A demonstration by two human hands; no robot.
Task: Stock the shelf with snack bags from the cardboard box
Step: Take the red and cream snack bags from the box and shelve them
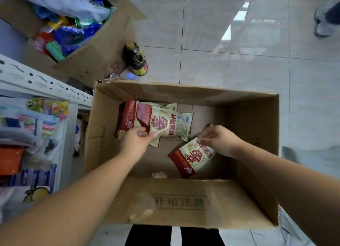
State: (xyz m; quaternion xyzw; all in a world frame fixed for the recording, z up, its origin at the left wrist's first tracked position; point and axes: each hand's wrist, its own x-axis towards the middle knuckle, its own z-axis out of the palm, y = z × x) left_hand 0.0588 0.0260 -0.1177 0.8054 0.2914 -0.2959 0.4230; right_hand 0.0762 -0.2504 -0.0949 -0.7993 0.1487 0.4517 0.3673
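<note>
Cardboard box (184,201): plain brown corrugated card, matt, scuffed, torn paper patches on near flap and at far-left corner. 2 snack bags, upper (165,123) and lower (192,157): printed plastic film, cream and red, slight sheen, crinkled. Floor (239,43): large pale tiles, polished, glossy, mirror-like reflections. Shelf (40,82): white painted metal rail, perforated, smooth. Second box (95,56): same matt brown card, holding shiny foil-look wrappers and thin translucent plastic sheeting. Dark bottle (137,61): glossy, glass or plastic cannot tell, paper-like label.
</note>
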